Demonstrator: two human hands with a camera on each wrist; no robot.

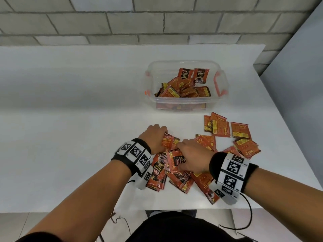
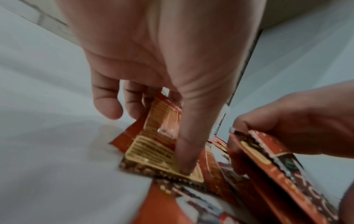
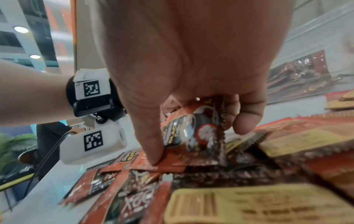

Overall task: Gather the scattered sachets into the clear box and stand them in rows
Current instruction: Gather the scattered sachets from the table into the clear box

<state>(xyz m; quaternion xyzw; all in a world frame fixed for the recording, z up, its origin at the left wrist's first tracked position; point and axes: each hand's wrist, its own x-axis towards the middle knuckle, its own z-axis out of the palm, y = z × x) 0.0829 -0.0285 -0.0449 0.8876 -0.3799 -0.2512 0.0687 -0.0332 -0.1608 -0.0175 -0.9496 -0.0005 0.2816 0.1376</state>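
Red and brown coffee sachets lie scattered on the white table, and a heap of them sits under my wrists. The clear box stands beyond, with several sachets lying loose inside and two leaning on its far wall. My left hand pinches a small stack of sachets, thumb on top and fingers behind. My right hand, just to the right and touching that stack, grips a sachet between thumb and fingers.
The white table stretches bare to the left; its near edge runs just under my forearms, its right edge past the sachets. A grey brick wall backs it. The box has orange clip handles.
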